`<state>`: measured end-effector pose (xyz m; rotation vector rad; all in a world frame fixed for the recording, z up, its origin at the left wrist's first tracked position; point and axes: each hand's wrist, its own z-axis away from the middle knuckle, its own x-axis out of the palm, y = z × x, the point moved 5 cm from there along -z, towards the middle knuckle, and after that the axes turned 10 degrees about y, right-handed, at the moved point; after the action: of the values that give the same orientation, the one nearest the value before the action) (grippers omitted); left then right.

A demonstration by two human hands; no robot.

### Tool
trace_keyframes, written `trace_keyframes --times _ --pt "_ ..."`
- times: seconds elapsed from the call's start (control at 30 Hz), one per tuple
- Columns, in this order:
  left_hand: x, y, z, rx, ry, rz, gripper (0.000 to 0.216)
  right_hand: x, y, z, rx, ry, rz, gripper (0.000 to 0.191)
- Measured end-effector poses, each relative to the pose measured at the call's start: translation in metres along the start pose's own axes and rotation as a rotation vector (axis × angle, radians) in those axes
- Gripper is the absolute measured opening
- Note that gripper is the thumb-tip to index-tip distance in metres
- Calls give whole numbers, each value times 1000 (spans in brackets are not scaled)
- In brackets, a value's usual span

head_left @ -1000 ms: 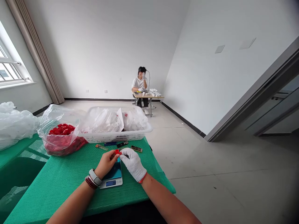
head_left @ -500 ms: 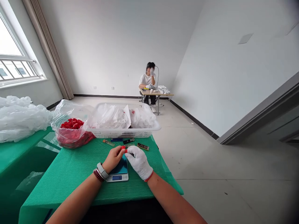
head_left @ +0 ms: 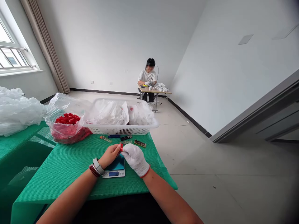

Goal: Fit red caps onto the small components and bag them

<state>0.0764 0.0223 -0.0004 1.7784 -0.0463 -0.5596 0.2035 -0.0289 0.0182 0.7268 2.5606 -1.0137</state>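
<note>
My left hand (head_left: 110,156), bare with a smartwatch and a beaded bracelet, and my right hand (head_left: 135,159), in a white knit glove with a red cuff, meet above a digital scale (head_left: 113,169). Between their fingertips they pinch a small red plastic cap (head_left: 121,147), mostly hidden by the fingers. The scale sits on a green mesh-covered table (head_left: 58,168), directly under my hands. Its blue display is lit, but the digits are too small to read.
A clear plastic bag of red caps (head_left: 67,128) and a white plastic basket (head_left: 121,130) of bagged items stand at the table's far side. Several small packets (head_left: 140,143) lie before the basket. Another person (head_left: 147,76) sits at a far desk.
My view has tilted and shifted slightly. My hands stay together over the scale, with less of the red cap showing. The far person's hand has dropped from face height to the desk.
</note>
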Motion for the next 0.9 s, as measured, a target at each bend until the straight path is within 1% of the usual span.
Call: trace_keyframes --times 0.07,0.2,0.27,0.33,0.4,0.47,0.53,0.73,0.9 --pt "-1 2 0 6 -16 5 47 -2 -1 -1 36 23 -9 12" --pt "-8 11 1 123 54 -75 43 -8 0 -3 210 58 -97 14" --pt "-9 13 1 128 38 -54 42 -11 0 -4 256 75 -153 17" --pt "-8 12 2 78 -31 22 43 -15 0 -6 255 117 -196 16" --pt "-6 11 3 48 -102 63 43 -18 -3 -7 206 130 -208 10" --pt "-5 14 3 80 -145 35 43 -17 -5 -9 149 91 -207 12" --pt "-5 18 4 126 -157 -10 42 -15 -7 -10 129 51 -213 14" --pt "-10 23 3 223 -59 -118 33 -13 -8 -10 151 39 -238 7" --pt "-17 30 6 390 68 -129 22 -8 1 -6 263 55 -258 8"
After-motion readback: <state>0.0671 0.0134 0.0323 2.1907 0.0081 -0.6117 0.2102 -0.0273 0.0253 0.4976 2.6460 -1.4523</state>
